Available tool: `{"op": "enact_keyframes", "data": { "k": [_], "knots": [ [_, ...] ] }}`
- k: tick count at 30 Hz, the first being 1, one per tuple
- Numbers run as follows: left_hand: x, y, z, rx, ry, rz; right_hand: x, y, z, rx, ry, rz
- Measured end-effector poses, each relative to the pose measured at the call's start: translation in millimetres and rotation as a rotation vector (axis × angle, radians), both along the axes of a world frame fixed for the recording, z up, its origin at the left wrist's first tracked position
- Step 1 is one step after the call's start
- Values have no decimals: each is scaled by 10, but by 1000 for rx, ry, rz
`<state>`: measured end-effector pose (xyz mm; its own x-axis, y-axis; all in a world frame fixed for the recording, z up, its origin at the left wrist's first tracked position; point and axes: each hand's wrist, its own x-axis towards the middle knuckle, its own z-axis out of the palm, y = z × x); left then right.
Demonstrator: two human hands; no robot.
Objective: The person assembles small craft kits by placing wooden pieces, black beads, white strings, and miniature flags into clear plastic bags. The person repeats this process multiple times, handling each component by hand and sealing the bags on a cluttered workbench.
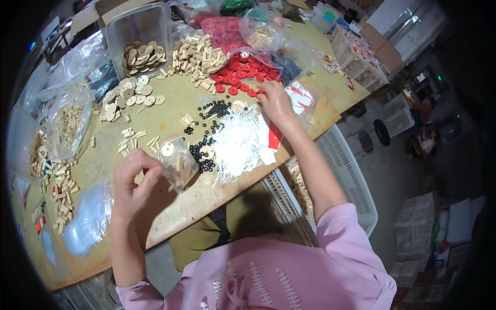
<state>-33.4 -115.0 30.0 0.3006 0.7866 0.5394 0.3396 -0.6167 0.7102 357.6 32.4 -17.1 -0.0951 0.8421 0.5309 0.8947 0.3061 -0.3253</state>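
My left hand (137,178) is closed, with thumb and fingers gripping the edge of a small clear plastic bag (182,173). Inside the bag are several wooden blocks and a pale round disc. At the near edge of a pile of red discs (243,70), my right hand (276,103) has its fingers bent down and drawn together on a red disc (260,92). Part of that disc is hidden by the fingertips. Between my hands lie a tangle of white strings (237,142) and scattered small black rings (204,150).
Pale wooden discs (137,95) lie before a clear bin (139,26). Wooden blocks (194,57) are heaped beside it. Flat clear bags (88,222) lie at left, near a bag of wooden sticks (67,124). A white basket (346,170) stands right of the table edge.
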Motion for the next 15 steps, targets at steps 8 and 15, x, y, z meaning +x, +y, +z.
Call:
{"op": "enact_keyframes", "data": {
  "k": [8, 15],
  "knots": [
    [13, -169, -72, 50, 78, 72, 186, 244, -164, -173, -480, 27],
    [75, -216, -39, 172, 150, 149, 166, 278, -209, -13, -470, 52]
  ]
}}
